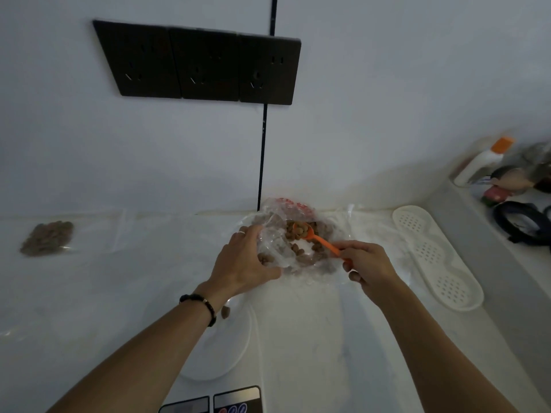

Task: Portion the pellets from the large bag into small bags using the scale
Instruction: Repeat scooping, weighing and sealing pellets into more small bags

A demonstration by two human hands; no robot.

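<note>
1. The large bag [293, 239] of pellets [298, 231] lies just beyond the scale [222, 338].
2. Left hand [243, 263] fingers grasp the bag's edge.
3. Right hand [368, 265] fingers pinch an orange spoon [319, 239] inside the bag.

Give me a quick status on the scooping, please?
Left hand holds large bag open. Right hand grips orange scoop, loaded with pellets. One filled small bag aside, far left. Nothing blocking.

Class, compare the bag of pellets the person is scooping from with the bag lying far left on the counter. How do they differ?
The large bag is open, gripped by the left hand, with the orange spoon inside. The small bag lies flat and untouched, holding fewer pellets. Both are clear plastic holding brown pellets.
</note>
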